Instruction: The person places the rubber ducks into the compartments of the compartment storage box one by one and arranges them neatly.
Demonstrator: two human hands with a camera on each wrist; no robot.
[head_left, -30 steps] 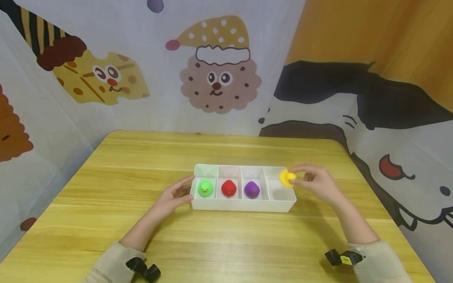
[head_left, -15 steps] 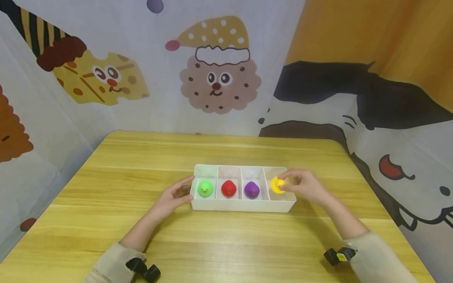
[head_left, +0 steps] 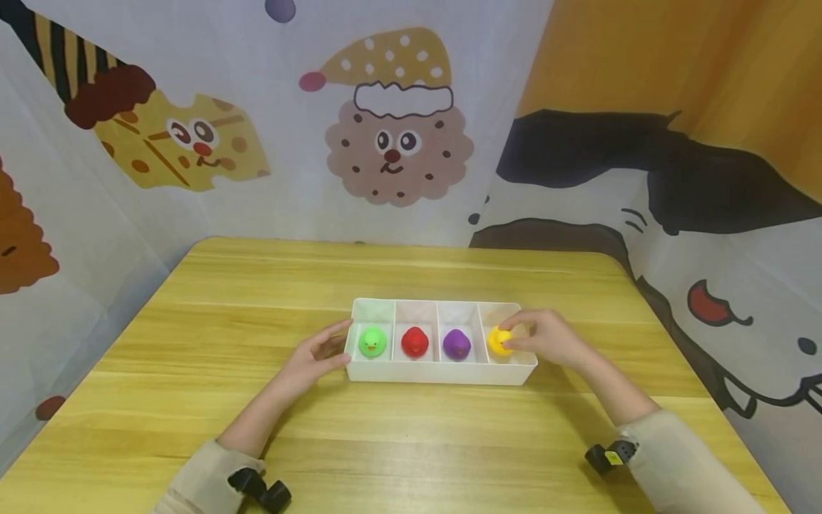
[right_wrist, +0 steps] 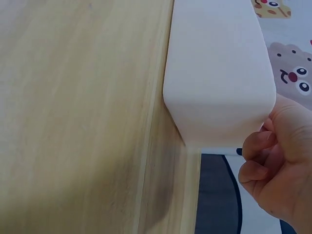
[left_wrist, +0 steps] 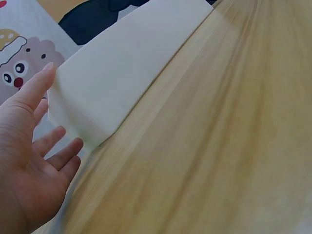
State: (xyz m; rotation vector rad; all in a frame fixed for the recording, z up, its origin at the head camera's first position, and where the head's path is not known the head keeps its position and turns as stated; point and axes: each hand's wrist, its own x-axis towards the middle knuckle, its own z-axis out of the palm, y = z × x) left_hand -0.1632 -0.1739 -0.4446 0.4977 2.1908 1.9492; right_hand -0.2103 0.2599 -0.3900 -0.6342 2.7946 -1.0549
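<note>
A white tray [head_left: 443, 373] with side-by-side compartments lies on the wooden table. From left to right it holds a green toy duck [head_left: 372, 343], a red toy duck [head_left: 414, 343] and a purple toy duck [head_left: 457, 345], one to a compartment. In the rightmost compartment, my right hand [head_left: 549, 339] pinches a yellow toy duck [head_left: 498, 342] between thumb and fingertips. The tray wall hides that duck in the right wrist view, where my other fingers [right_wrist: 255, 171] curl outside the end wall. My left hand [left_wrist: 34, 156] rests at the tray's left end, fingers loosely spread, thumb near the rim.
The wooden table [head_left: 385, 442] extends around the tray on all sides. Behind it hangs a white cloth [head_left: 289, 178] printed with cartoon figures. A black wrist camera [head_left: 260, 489] sits on the left sleeve, and another black wrist camera [head_left: 609, 457] on the right.
My right hand has moved left and down with the yellow duck, from above the tray's right rim into the rightmost compartment. The left hand and the tray have stayed still.
</note>
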